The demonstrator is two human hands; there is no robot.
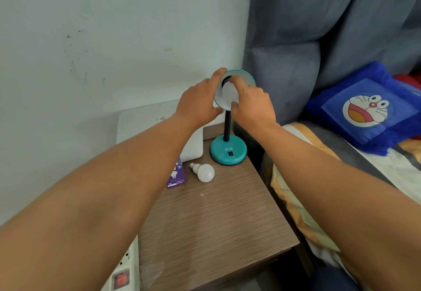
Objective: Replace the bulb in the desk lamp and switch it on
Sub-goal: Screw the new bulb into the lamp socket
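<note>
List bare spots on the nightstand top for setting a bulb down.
Free: the wide front half of the nightstand, from the loose bulb and purple box to the near edge. Crowded: the back, where the lamp base, white device, bulb and box cluster. Both hands occupy the shade.

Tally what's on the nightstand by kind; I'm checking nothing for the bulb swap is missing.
Lamps: 1, teal lamp
Bulbs: 2, one in the shade held by the right hand, one loose
Bulb boxes: 1, purple box
White flat devices: 1
Total: 5
</note>
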